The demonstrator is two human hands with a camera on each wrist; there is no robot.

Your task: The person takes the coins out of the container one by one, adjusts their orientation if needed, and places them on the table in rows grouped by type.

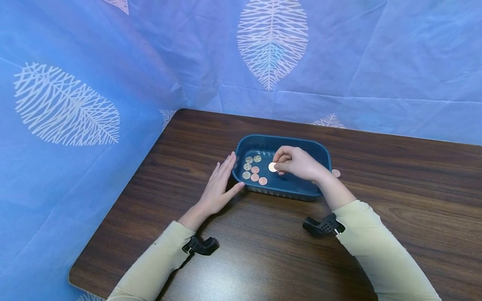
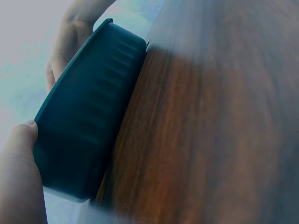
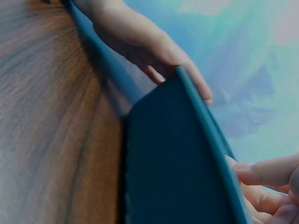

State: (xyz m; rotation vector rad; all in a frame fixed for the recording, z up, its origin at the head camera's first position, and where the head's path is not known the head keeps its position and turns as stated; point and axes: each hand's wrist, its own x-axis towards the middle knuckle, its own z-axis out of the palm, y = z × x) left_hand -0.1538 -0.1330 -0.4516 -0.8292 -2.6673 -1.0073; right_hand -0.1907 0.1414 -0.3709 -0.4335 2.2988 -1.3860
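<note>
A dark teal plastic tray (image 1: 293,193) with rounded corners stands on the wooden table. Several coins, some copper like this coin (image 1: 262,181) and some duller like this one (image 1: 246,175), lie flat in its left part. My right hand (image 1: 299,163) is over the middle of the tray and pinches a shiny coin (image 1: 272,167) between thumb and fingertips. With fingers straight, my left hand (image 1: 218,188) rests against the tray's left end, its thumb at the near corner. In the left wrist view the thumb (image 2: 21,140) touches the tray's side (image 2: 88,116).
One copper coin (image 1: 336,173) lies on the table (image 1: 395,188) just right of the tray. Blue cloth (image 1: 188,50) with white leaf prints hangs behind and to the left of the table. A black strap mount (image 1: 324,225) sits on each wrist.
</note>
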